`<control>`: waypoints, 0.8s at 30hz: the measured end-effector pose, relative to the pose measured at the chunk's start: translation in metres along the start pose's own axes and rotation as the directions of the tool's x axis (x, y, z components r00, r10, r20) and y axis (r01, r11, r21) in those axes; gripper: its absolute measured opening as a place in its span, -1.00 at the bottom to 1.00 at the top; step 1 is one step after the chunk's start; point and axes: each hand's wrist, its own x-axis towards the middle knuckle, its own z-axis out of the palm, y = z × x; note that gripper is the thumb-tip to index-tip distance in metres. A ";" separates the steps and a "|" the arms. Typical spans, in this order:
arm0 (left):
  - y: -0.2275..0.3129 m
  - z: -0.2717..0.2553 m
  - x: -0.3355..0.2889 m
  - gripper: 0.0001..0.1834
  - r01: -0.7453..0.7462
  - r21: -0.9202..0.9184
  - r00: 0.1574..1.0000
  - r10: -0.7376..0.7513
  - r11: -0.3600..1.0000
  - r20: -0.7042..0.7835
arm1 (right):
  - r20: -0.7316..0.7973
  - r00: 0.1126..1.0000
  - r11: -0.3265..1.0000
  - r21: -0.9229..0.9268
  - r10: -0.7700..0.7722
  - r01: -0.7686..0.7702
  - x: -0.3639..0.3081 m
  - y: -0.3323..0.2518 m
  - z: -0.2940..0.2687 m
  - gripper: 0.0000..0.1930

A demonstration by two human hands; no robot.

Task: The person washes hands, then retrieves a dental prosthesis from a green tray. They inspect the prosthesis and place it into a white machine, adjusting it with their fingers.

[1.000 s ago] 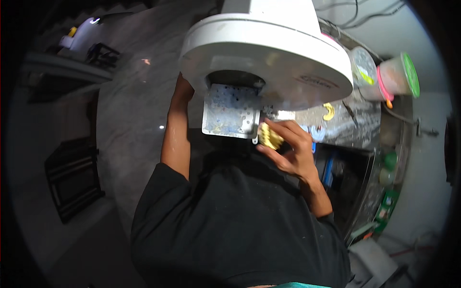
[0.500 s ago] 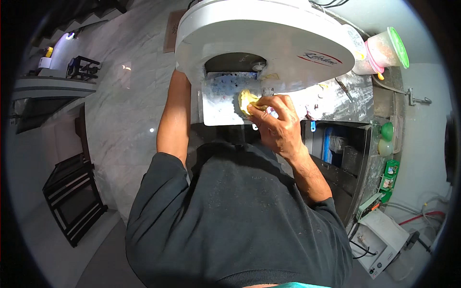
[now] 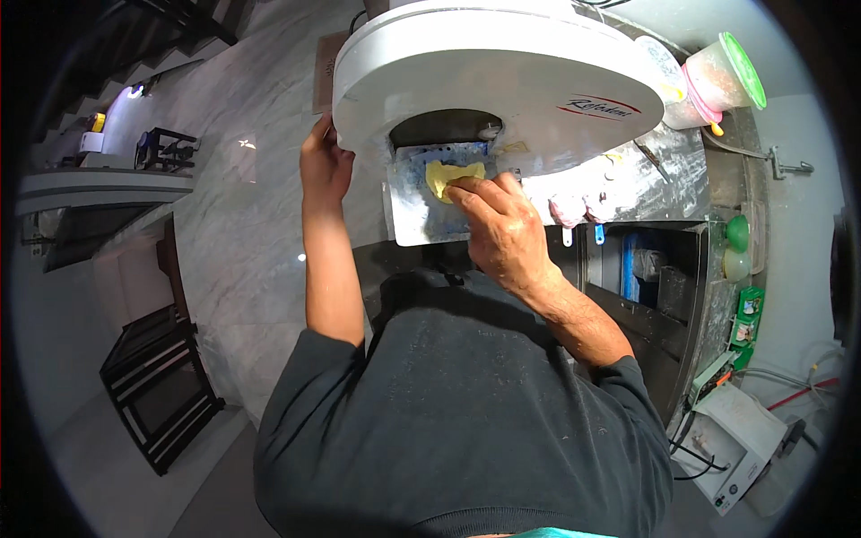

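My right hand (image 3: 507, 224) pinches a yellow dental cast (image 3: 439, 179), uneven and curved in outline, over a wet metal plate (image 3: 417, 229). The plate juts out from the dark opening (image 3: 444, 125) of a big white model trimmer (image 3: 502, 81). The cast lies just in front of that opening; whether it touches anything inside cannot be seen. My left hand (image 3: 327, 166) is raised against the trimmer's left side, fingers apart and holding nothing. Its fingertips are partly hidden by the casing.
Two pinkish impression trays, one with a white handle (image 3: 567, 215) and one with a blue handle (image 3: 596, 211), lie on the powdery counter (image 3: 668, 193). A knife-like tool (image 3: 652, 161) lies behind them. Tubs (image 3: 722, 76) stand back right; an open cabinet (image 3: 641, 269) sits below.
My left hand, hidden beyond the trimmer before, now shows at its left side. My right hand has moved slightly left with the cast, which is turned differently. The whole view has shifted a little.
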 end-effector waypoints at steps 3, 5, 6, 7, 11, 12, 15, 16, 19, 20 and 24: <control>-0.002 -0.066 -0.016 -0.87 0.078 -0.064 0.972 -0.062 0.995 0.226 | -0.028 0.999 0.996 0.090 0.030 -0.027 0.006 -0.006 0.007 -0.67; -0.004 -0.064 -0.039 -0.84 0.086 -0.009 0.991 -0.085 0.996 0.108 | -0.028 0.998 0.990 0.132 0.050 -0.046 0.012 -0.008 0.007 -0.68; -0.004 -0.062 -0.048 -0.80 0.093 0.019 0.994 -0.094 0.996 0.051 | -0.035 0.999 0.993 0.115 0.042 -0.038 0.013 -0.007 0.008 -0.69; -0.004 -0.067 -0.053 -0.82 0.096 0.022 0.995 -0.097 0.995 0.035 | -0.041 0.999 0.995 0.097 0.034 -0.030 0.015 -0.005 0.010 -0.70; -0.010 -0.085 -0.063 -0.85 0.120 0.015 0.993 -0.120 0.993 -0.013 | -0.092 0.995 0.996 0.091 0.031 -0.023 0.026 0.000 0.022 -0.69; -0.011 -0.087 -0.064 -0.85 0.129 0.007 0.991 -0.129 0.992 -0.023 | -0.085 0.995 0.994 0.103 0.045 -0.036 0.029 0.000 0.023 -0.68; -0.013 -0.090 -0.065 -0.86 0.135 0.007 0.990 -0.134 0.991 -0.033 | -0.075 0.994 0.988 0.141 0.078 -0.067 0.035 -0.002 0.022 -0.64; -0.013 -0.091 -0.065 -0.86 0.137 0.007 0.990 -0.137 0.991 -0.028 | -0.078 0.994 0.985 0.158 0.082 -0.069 0.035 -0.001 0.022 -0.63; -0.012 -0.091 -0.064 -0.86 0.146 0.022 0.989 -0.146 0.989 -0.013 | -0.075 0.993 0.980 0.182 0.096 -0.081 0.036 -0.001 0.021 -0.61; -0.012 -0.089 -0.063 -0.86 0.150 0.035 0.989 -0.150 0.988 -0.010 | -0.072 0.992 0.979 0.186 0.100 -0.085 0.036 -0.002 0.020 -0.61; -0.009 -0.081 -0.065 -0.86 0.132 0.086 0.991 -0.132 0.987 -0.003 | -0.059 0.995 0.987 0.144 0.083 -0.074 0.037 -0.003 0.021 -0.75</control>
